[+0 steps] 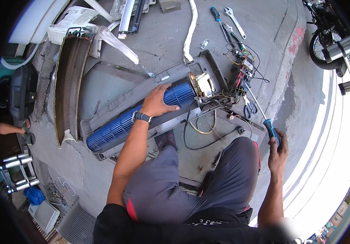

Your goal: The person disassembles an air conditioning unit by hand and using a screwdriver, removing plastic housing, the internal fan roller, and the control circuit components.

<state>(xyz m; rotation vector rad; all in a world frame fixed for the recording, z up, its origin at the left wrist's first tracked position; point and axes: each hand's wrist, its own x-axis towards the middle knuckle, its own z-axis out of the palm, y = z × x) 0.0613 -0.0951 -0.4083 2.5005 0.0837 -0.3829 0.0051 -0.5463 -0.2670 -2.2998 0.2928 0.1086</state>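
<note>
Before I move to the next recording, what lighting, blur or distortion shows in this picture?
Head view: sunlit ground at the right is washed out to white. Head view: the blue roller under the left hand and the screwdriver are in shade, fairly crisp. Head view: a blurry pale smudge sits by the right forearm; edges near the rim bow, and corners go black.

Beneath the left hand (158, 102), the long ribbed cylinder (117, 127) is deep blue with fine stripes; the long plastic casing (126, 104) around it, grey. In the right hand (278, 151), the slim screwdriver (271, 132) has a blue-and-black handle.
</note>
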